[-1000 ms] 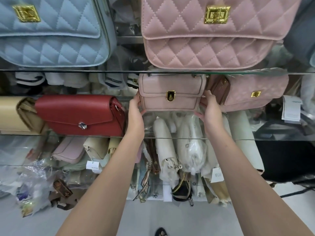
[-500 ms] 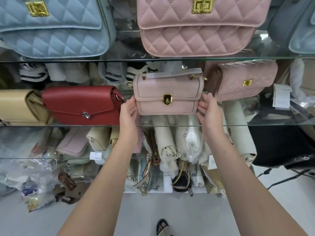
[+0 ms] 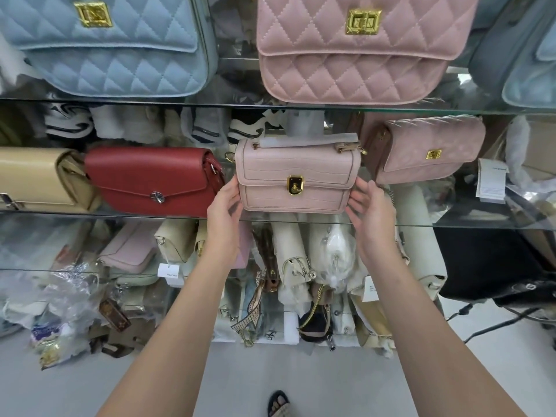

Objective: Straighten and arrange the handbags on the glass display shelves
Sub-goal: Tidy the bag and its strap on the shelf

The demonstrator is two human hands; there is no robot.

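Note:
A small pale-pink croc-textured handbag with a gold clasp stands upright at the front of the middle glass shelf, facing me. My left hand touches its lower left side with nearly straight fingers. My right hand touches its lower right side, fingers spread and relaxed. On the same shelf a red flap bag sits to its left and a small quilted pink bag to its right, turned slightly. A beige bag lies at the far left.
On the upper glass shelf stand a large blue quilted bag, a large pink quilted bag and a grey-blue bag. Wrapped bags and plastic packages crowd the lower shelves. A paper tag hangs at the right.
The pale-pink bag has come forward from under the upper shelf and now stands square on the middle shelf. Both hands have slid down to its lower sides and loosened their hold.

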